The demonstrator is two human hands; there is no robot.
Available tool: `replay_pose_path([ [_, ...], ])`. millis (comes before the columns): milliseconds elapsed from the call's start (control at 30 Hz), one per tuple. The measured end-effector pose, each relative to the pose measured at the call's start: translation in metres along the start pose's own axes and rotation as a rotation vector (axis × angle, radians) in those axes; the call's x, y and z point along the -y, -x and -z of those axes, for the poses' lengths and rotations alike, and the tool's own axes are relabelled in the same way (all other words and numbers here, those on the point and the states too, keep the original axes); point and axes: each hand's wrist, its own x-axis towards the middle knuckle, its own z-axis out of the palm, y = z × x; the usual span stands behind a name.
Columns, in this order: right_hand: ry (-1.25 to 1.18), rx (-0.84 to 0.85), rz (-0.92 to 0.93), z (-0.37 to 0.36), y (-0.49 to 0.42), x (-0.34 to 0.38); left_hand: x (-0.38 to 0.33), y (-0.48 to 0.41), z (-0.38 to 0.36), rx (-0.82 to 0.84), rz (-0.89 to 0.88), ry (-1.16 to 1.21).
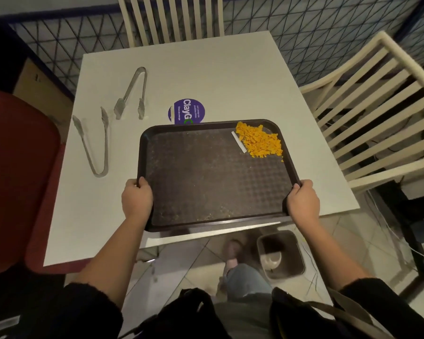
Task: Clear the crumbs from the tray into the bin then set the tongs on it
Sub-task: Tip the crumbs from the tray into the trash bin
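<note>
A dark brown tray point(206, 177) hangs over the near edge of the white table point(206, 77). My left hand point(136, 199) grips its near left corner and my right hand point(303, 200) grips its near right corner. Orange crumbs point(260, 140) are heaped in the tray's far right corner, with a small white strip point(239, 141) beside them. Two metal tongs lie on the table left of the tray: one point(92, 145) nearer, one point(132, 94) farther back. A small grey bin point(280, 254) stands on the floor below the tray's near right side.
A round purple sticker point(186, 111) shows just behind the tray. A cream slatted chair point(367, 113) stands at the right and another point(171, 18) at the far side. A red seat point(17, 172) is at the left. My foot point(231, 253) is beside the bin.
</note>
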Motion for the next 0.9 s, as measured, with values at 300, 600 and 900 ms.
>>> replay_pose_path([
  [300, -0.109, -0.035, -0.077, -0.002, 0.108, -0.051, 0.074, 0.031, 0.052, 0.216, 0.152, 0.183],
  [600, -0.207, -0.081, -0.028, 0.027, 0.164, -0.11, 0.117, 0.107, 0.057, 0.243, 0.119, 0.148],
  [900, -0.286, -0.032, -0.101, 0.052, 0.192, -0.209, 0.143, 0.214, 0.03, 0.178, 0.126, 0.16],
])
